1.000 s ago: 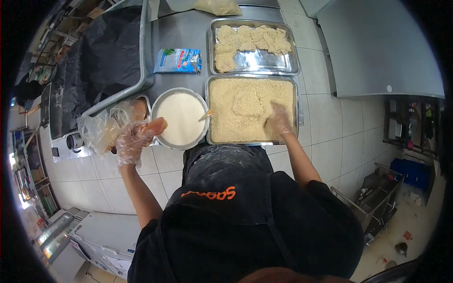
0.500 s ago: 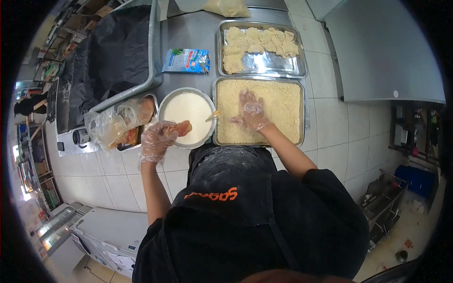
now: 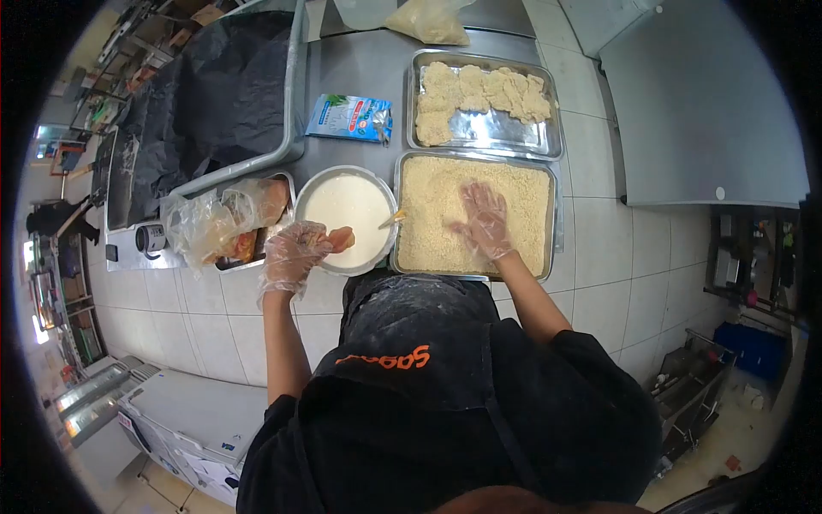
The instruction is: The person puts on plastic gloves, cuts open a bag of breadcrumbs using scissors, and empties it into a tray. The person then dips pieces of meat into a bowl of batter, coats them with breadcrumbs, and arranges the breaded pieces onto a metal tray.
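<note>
Pink meat (image 3: 342, 239) partly hidden by left hand (image 3: 294, 252); hidden portion unclear.

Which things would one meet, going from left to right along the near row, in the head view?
Black cup → plastic bag → bowl of white liquid → tray of pale crumbs.

On the right side there stands a large grey cabinet (image 3: 711, 111), and below it in the view a metal cart (image 3: 695, 390) is near a blue container (image 3: 751, 349) on the tiled floor (image 3: 591, 236). At the left are crowded shelves (image 3: 75, 300) and a dark mug (image 3: 151, 240), while a white chest (image 3: 193, 411) is in the lower left part.
</note>
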`<action>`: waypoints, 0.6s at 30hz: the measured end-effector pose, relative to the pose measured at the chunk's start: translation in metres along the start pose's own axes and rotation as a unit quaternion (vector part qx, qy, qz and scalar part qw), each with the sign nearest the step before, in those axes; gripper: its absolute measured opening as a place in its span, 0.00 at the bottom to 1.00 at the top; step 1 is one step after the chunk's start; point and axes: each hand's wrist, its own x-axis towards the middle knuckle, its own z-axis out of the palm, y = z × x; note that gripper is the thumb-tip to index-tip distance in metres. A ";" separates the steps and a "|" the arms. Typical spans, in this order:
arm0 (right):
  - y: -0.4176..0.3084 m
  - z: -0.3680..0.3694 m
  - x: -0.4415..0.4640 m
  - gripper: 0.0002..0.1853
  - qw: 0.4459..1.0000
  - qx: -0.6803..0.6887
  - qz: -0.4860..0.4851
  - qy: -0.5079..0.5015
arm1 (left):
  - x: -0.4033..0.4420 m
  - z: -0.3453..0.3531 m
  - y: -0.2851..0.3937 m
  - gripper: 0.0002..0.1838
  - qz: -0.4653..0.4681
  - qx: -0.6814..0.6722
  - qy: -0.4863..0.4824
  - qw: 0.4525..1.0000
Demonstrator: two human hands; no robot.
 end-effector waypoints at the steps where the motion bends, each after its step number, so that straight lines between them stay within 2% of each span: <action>1: 0.004 0.004 -0.003 0.50 1.000 -0.001 -0.001 -0.002 | -0.002 0.001 0.004 0.19 -0.025 -0.037 -0.017 0.999; 3: 0.010 0.010 -0.003 0.48 0.995 0.025 -0.003 0.093 | -0.006 0.000 0.018 0.19 -0.013 -0.005 -0.017 1.000; 7: 0.017 0.006 -0.014 0.43 0.996 0.010 0.005 0.093 | 0.003 0.003 0.011 0.19 0.000 0.060 -0.029 0.998; 9: 0.030 0.003 -0.020 0.35 0.968 0.195 0.040 0.150 | 0.003 0.002 0.016 0.19 -0.013 0.048 -0.015 0.999; 10: 0.033 -0.013 -0.024 0.35 0.968 0.195 0.041 0.152 | 0.000 0.002 0.019 0.19 -0.037 0.035 -0.004 0.999; 11: 0.033 -0.041 -0.030 0.33 0.935 0.282 0.206 0.055 | 0.000 0.002 0.017 0.19 -0.038 0.035 -0.005 0.999; 12: 0.035 -0.056 -0.035 0.30 0.860 0.355 0.363 -0.045 | 0.000 0.002 0.013 0.19 -0.037 0.038 0.014 0.999; 13: 0.044 -0.045 -0.036 0.30 0.860 0.354 0.364 -0.047 | 0.000 0.003 0.011 0.19 -0.035 0.040 0.033 0.998; 14: 0.054 -0.024 -0.036 0.30 0.827 0.438 0.351 -0.025 | 0.001 0.004 0.015 0.19 -0.035 0.038 0.030 0.998; 15: 0.062 -0.004 -0.036 0.29 0.788 0.517 0.335 -0.004 | 0.003 0.005 0.022 0.19 -0.054 0.088 0.033 0.994; 16: 0.066 0.010 -0.030 0.29 0.787 0.516 0.338 -0.004 | 0.004 0.006 0.025 0.20 -0.073 0.137 0.036 0.987; 17: 0.067 0.023 -0.017 0.28 0.675 0.655 0.339 -0.034 | 0.005 0.007 0.024 0.20 -0.073 0.137 0.033 0.987; 18: 0.063 0.030 -0.008 0.27 0.540 0.773 0.327 -0.060 | 0.008 0.008 0.022 0.19 -0.038 0.129 0.037 0.990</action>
